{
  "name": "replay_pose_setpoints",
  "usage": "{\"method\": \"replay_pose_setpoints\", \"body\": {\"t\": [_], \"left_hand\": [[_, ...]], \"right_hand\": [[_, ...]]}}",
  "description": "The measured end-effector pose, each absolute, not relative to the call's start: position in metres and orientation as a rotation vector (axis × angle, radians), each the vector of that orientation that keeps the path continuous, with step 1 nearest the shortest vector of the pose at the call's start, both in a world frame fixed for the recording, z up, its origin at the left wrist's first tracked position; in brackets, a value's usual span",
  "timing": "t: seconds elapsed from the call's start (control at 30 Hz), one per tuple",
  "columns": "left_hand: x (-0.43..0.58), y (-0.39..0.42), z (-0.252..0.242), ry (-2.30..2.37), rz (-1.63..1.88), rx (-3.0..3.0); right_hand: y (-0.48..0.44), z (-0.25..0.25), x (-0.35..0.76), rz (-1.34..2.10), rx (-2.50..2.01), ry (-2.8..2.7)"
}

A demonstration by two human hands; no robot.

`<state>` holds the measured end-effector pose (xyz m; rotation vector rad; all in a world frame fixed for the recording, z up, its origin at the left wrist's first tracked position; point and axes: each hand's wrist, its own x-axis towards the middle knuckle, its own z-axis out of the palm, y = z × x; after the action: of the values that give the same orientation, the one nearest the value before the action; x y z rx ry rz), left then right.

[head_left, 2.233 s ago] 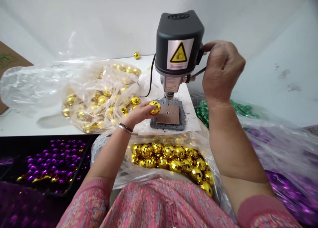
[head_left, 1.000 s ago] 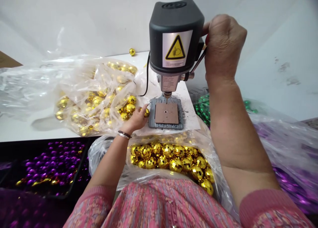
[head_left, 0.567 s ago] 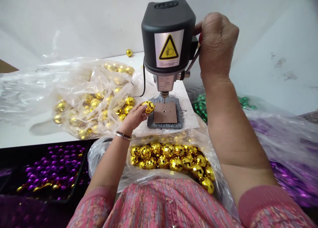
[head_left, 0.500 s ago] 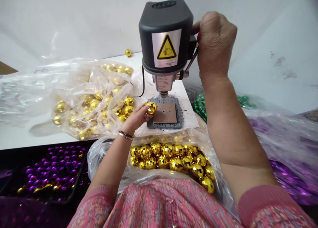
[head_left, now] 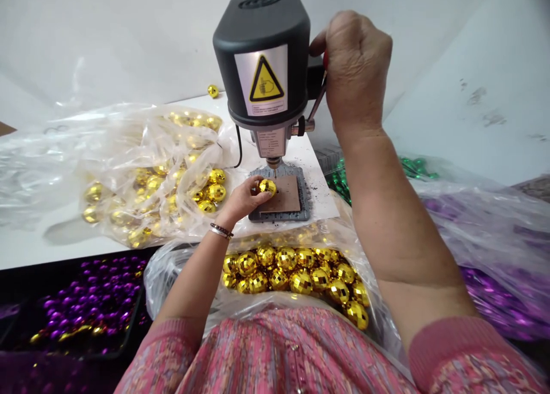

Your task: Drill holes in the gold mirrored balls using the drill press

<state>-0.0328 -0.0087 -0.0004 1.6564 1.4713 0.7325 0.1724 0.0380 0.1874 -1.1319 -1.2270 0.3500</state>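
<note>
A small black bench drill (head_left: 263,56) stands on a white table (head_left: 38,248), with a brown pad (head_left: 285,193) on its grey base. My left hand (head_left: 243,199) pinches a faceted gold ball (head_left: 267,185) and holds it on the pad's left part, right under the drill bit (head_left: 273,164). My right hand (head_left: 356,67) is closed in a fist round the drill's feed lever (head_left: 317,99), whose red knob just shows. A clear bag in my lap holds several gold faceted balls (head_left: 296,271).
A second clear bag of gold balls (head_left: 150,179) lies on the table to the left. One loose gold ball (head_left: 212,90) sits near the wall. Purple balls (head_left: 86,299) fill a dark tray at lower left. Green balls (head_left: 341,179) and a bag of purple ones (head_left: 498,302) lie to the right.
My left hand picked a gold ball from the left bag and brought it onto the pad under the bit. My right hand has kept hold of the lever, which now stands higher.
</note>
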Motion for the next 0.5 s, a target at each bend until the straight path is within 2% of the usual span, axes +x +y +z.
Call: {"method": "replay_pose_setpoints", "body": {"t": [0.27, 0.5], "left_hand": [[-0.019, -0.004, 0.005, 1.522, 0.656, 1.797], [-0.021, -0.006, -0.008, 1.541, 0.727, 1.749]], "right_hand": [[0.036, 0.19, 0.172, 0.362, -1.172, -1.236], [0.035, 0.19, 0.174, 0.363, -1.197, -1.26]]}}
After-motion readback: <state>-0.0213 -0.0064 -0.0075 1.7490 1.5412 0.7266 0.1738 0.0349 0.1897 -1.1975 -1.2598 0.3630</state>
